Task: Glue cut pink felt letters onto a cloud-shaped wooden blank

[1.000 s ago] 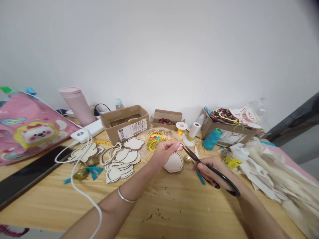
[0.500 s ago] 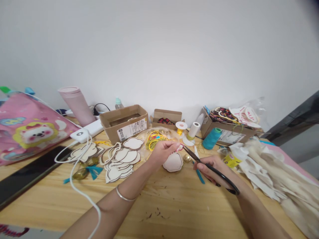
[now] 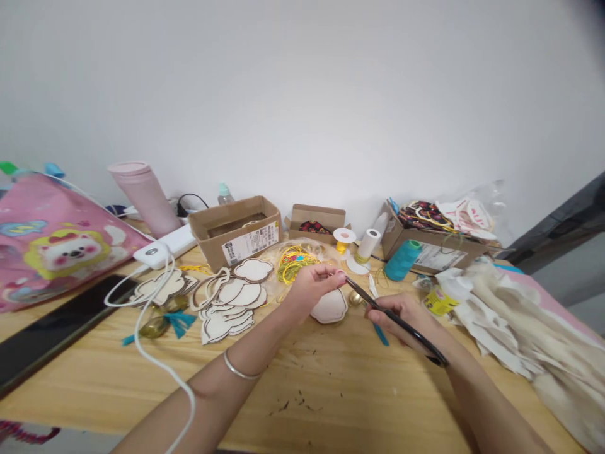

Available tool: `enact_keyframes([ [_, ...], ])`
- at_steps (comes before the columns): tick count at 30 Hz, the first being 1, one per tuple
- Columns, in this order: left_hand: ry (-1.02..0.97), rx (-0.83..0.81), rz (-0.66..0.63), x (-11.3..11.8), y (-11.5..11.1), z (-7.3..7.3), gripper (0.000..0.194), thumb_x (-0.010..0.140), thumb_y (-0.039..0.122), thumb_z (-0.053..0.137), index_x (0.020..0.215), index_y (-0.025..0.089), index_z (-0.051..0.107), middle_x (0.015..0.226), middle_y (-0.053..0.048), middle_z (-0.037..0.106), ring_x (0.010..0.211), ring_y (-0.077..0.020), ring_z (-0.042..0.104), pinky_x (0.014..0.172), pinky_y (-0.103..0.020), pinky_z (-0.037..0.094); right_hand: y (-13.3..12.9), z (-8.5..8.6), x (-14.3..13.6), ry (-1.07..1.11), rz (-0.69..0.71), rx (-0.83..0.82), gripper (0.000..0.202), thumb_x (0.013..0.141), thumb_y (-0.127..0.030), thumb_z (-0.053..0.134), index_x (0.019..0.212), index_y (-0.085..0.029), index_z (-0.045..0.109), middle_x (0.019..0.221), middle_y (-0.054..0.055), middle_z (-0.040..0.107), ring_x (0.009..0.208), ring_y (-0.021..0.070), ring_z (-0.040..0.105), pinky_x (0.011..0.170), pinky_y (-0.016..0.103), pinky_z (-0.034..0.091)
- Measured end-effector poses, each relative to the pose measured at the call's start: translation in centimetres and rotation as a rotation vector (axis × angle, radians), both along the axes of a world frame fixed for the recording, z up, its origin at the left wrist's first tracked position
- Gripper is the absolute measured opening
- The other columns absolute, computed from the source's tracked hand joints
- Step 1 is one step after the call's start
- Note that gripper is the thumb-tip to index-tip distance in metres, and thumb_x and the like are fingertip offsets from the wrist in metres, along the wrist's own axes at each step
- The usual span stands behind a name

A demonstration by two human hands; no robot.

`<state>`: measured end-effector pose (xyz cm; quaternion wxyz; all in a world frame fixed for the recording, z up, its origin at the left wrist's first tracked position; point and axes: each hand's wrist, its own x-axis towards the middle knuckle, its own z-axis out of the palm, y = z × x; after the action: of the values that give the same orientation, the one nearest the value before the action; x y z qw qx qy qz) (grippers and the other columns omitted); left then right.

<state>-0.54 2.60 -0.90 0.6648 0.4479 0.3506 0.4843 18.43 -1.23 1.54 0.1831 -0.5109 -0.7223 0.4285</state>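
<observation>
My right hand (image 3: 403,315) is closed around black-handled scissors (image 3: 409,326), whose dark blades point up and left. The blade tips meet the fingertips of my left hand (image 3: 312,284), which is pinched on something small that I cannot make out. A pale scalloped piece (image 3: 329,307) lies on the table just below my left fingers, partly covered by them. Beside the blades sits a round gold bell (image 3: 355,297). A teal strip (image 3: 380,335) lies under the scissors, near my right fingers.
Pale wooden cut-outs (image 3: 229,318) are stacked to the left. Behind stand a cardboard box (image 3: 236,233), a white spool (image 3: 368,244) and a teal thread cone (image 3: 403,260). A white cable (image 3: 163,359) crosses my left forearm. Crumpled cloth (image 3: 515,328) lies at the right.
The scissors' blades and handles have drawn closer together, and their tips have shifted slightly. The small pink-and-white bit seen at my left fingertips is now mostly hidden.
</observation>
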Motion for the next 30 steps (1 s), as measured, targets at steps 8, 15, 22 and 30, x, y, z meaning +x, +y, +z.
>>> enact_keyframes([
  [8, 0.047, 0.093, 0.025, -0.24, 0.13, 0.24, 0.032, 0.06, 0.027, 0.075, 0.087, 0.016, 0.063, 0.074, 0.0, 0.068, 0.069, -0.0112, 0.061, 0.066, -0.023, 0.046, -0.07, 0.09, 0.23, -0.01, -0.013, 0.051, 0.055, 0.07, -0.069, 0.043, 0.059, -0.015, 0.05, 0.044, -0.006, 0.03, 0.036, 0.0049, 0.028, 0.033, 0.019, 0.019],
  [15, 0.09, 0.291, 0.082, -0.27, 0.16, 0.19, 0.019, 0.065, 0.025, 0.07, 0.07, 0.016, 0.054, 0.07, 0.002, 0.063, 0.068, -0.0101, 0.061, 0.064, -0.022, 0.046, -0.11, 0.38, 0.15, -0.026, -0.022, 0.021, 0.055, 0.068, -0.071, 0.043, 0.056, -0.017, 0.045, 0.044, -0.007, 0.027, 0.036, 0.0049, 0.028, 0.034, 0.019, 0.019],
  [22, 0.272, 0.392, 0.084, -0.3, 0.15, 0.25, 0.016, 0.066, 0.026, 0.068, 0.079, 0.016, 0.069, 0.081, -0.005, 0.069, 0.074, -0.0154, 0.062, 0.068, -0.027, 0.049, -0.43, 0.56, 0.11, 0.028, -0.032, -0.002, 0.053, 0.068, -0.069, 0.045, 0.053, -0.018, 0.04, 0.043, -0.008, 0.026, 0.035, 0.0038, 0.026, 0.033, 0.018, 0.016],
  [30, 0.235, 0.399, 0.114, -0.33, 0.34, 0.06, 0.021, 0.064, 0.026, 0.07, 0.083, 0.017, 0.07, 0.086, -0.006, 0.069, 0.075, -0.016, 0.062, 0.071, -0.029, 0.05, -0.33, 0.14, 0.45, 0.034, -0.075, -0.095, 0.056, 0.066, -0.072, 0.044, 0.061, -0.016, 0.05, 0.039, -0.008, 0.034, 0.031, 0.0049, 0.03, 0.031, 0.018, 0.023],
])
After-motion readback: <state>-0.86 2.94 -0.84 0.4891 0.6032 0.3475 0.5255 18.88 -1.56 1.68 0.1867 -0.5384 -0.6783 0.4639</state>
